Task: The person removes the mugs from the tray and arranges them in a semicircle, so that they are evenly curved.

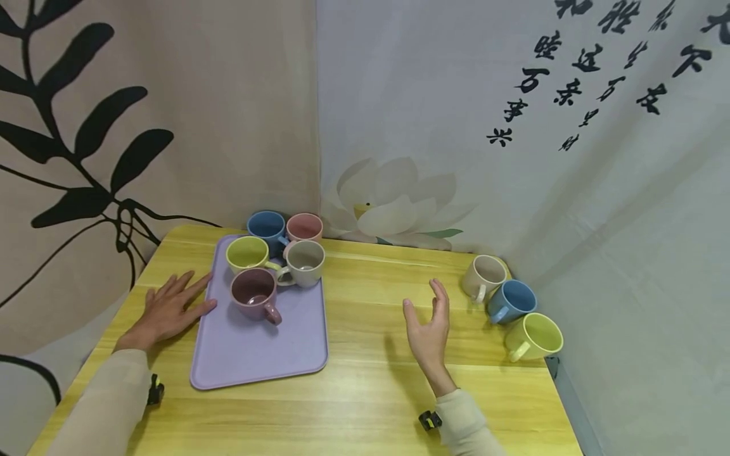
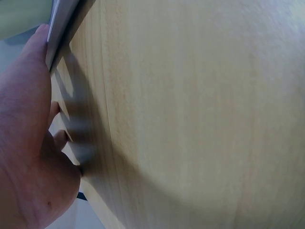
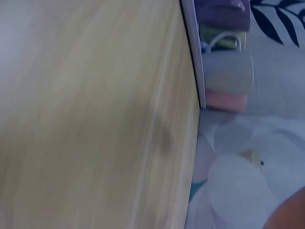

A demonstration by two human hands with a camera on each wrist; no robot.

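My left hand [image 1: 171, 310] lies spread at the left edge of a lilac tray [image 1: 262, 354], its thumb and index finger touching the rim. On the tray's far half several mugs stand close together: a blue mug [image 1: 266, 227], a pink mug [image 1: 305, 228], a yellow-green mug [image 1: 248, 254], a light grey mug [image 1: 305, 261] and, nearest me, a mauve mug [image 1: 255, 294]. My right hand [image 1: 429, 332] hovers over the table between tray and right-hand mugs, fingers apart and holding nothing. Only a small part of that hand shows in the right wrist view.
Along the table's right edge stand a beige mug [image 1: 485, 278], a second blue mug [image 1: 512, 301] and a second yellow-green mug [image 1: 533, 337]. Printed curtains [image 1: 399, 126] hang behind the wooden table [image 1: 365, 405] and at its right side.
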